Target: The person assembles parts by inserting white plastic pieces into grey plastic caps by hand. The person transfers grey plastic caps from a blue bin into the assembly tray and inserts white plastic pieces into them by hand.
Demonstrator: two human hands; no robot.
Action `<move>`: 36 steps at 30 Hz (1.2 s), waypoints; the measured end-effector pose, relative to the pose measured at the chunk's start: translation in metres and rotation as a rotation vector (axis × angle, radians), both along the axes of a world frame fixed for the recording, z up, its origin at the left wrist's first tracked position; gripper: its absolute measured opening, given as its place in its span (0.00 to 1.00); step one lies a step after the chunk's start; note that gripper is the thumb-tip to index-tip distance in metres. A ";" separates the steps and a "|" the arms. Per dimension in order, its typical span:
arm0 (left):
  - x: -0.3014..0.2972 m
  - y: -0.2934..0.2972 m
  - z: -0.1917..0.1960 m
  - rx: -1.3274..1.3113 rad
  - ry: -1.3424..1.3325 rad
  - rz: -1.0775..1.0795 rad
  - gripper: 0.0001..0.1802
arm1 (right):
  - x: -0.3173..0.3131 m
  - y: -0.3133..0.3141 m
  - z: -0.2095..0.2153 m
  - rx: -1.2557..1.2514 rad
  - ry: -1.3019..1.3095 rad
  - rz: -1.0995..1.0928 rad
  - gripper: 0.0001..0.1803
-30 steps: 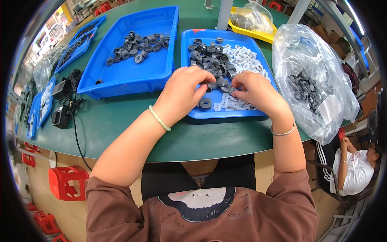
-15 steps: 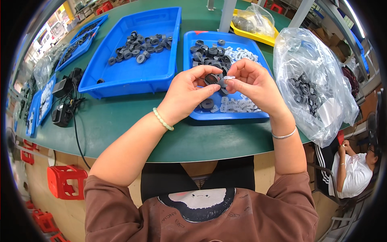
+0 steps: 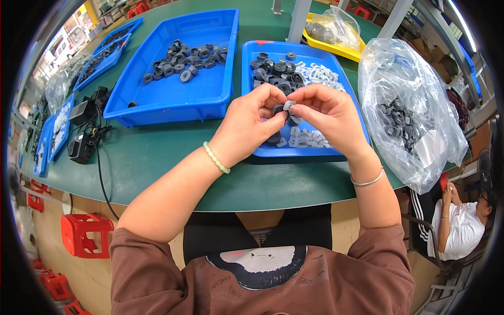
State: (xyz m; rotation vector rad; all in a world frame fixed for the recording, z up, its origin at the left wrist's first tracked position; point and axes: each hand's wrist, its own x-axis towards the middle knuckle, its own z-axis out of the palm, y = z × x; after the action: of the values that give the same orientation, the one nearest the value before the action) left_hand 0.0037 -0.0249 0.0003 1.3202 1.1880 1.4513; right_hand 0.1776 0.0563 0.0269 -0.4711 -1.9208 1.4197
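Note:
Over the smaller blue tray [image 3: 310, 153] my two hands meet fingertip to fingertip. My left hand [image 3: 252, 118] is closed on a dark grey ring-shaped part [image 3: 278, 108], mostly hidden by the fingers. Between thumb and forefinger, my right hand [image 3: 331, 115] pinches a small whitish plastic piece [image 3: 289, 105] against that ring. Beneath and beyond the hands lie a heap of dark ring parts [image 3: 273, 68] and a heap of white plastic pieces [image 3: 317, 73]. More white pieces [image 3: 307, 138] rest near the tray's front edge.
To the left stands a larger blue tray [image 3: 173, 107] with dark rings [image 3: 184, 60] inside. A clear plastic bag [image 3: 409, 100] of dark parts lies at right, a yellow tray [image 3: 336, 48] behind. Black power adapters [image 3: 81, 147] trail a cable. A person [image 3: 459, 226] sits at right.
My right fingers have brought the whitish piece against the dark ring, and it is now turned more upright. The hands are slightly closer together.

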 end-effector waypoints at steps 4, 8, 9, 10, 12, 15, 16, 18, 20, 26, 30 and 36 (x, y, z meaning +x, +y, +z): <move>-0.001 -0.001 0.002 0.056 0.071 -0.019 0.12 | 0.000 0.004 -0.005 0.074 0.002 -0.077 0.08; -0.009 0.002 -0.001 0.043 0.175 -0.020 0.19 | -0.001 -0.001 0.001 0.221 -0.108 -0.140 0.05; -0.008 0.002 0.000 0.044 0.175 -0.024 0.19 | -0.001 -0.002 0.003 0.224 -0.130 -0.148 0.05; -0.007 0.003 0.000 0.037 0.116 -0.016 0.19 | 0.000 -0.002 0.003 0.224 -0.130 -0.152 0.05; -0.007 0.003 0.000 0.029 0.059 -0.009 0.19 | 0.000 -0.002 0.003 0.313 -0.149 -0.189 0.06; -0.009 0.003 0.000 0.006 0.121 0.013 0.19 | -0.003 -0.004 0.001 0.314 -0.107 -0.219 0.06; -0.009 0.003 0.002 0.005 0.128 0.007 0.19 | -0.004 -0.004 -0.001 0.313 -0.107 -0.219 0.06; -0.008 0.003 0.003 0.004 0.135 0.000 0.19 | -0.006 -0.002 -0.005 0.233 -0.090 -0.226 0.06; -0.008 0.003 0.002 0.002 0.085 -0.018 0.19 | -0.007 0.000 -0.007 0.173 -0.062 -0.218 0.06; -0.004 0.005 -0.001 0.026 0.006 -0.022 0.17 | -0.013 0.001 -0.018 0.029 0.018 -0.169 0.07; -0.006 0.006 -0.004 0.008 0.008 -0.012 0.18 | -0.015 -0.002 -0.017 0.045 -0.031 -0.212 0.07; -0.009 0.005 -0.003 -0.019 -0.046 -0.063 0.21 | -0.018 -0.006 -0.017 0.429 -0.065 -0.352 0.04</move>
State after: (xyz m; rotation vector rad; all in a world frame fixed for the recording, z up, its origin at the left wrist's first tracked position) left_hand -0.0056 -0.0195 -0.0024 1.2929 1.1178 1.4142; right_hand 0.1597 0.0498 0.0102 -0.6135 -2.0025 0.7522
